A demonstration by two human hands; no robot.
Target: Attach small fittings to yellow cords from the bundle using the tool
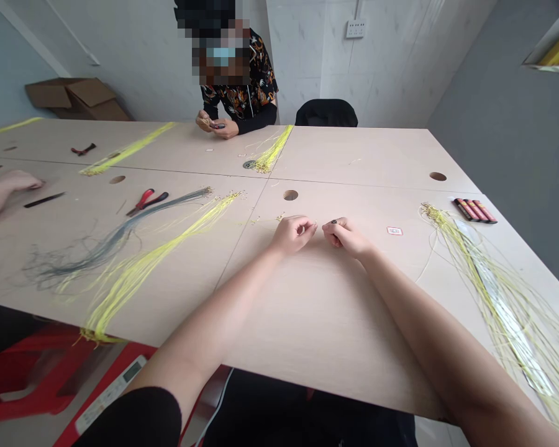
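Observation:
Over the middle of the table, my left hand point(292, 234) curls with thumb and forefinger pinched together. Close to its right, with a small gap between, my right hand point(347, 237) is closed, and a small dark spot shows near its fingers. Whatever the two hands pinch is too small to name. A few tiny gold-coloured pieces point(280, 216) lie just beyond my left hand. To the left stretches a bundle of yellow wires point(168, 245), beside a bundle of grey wires point(116, 239). Another yellow wire bundle point(475, 261) lies to the right, on a clear plastic strip point(507, 310).
Red-and-black pliers point(146, 200) lie at left, near another person's hand point(16, 181). Across the table a person point(242, 99) holds a small tool. Batteries point(475, 210) and a small label point(394, 231) sit at right. Holes point(290, 195) pierce the tabletop.

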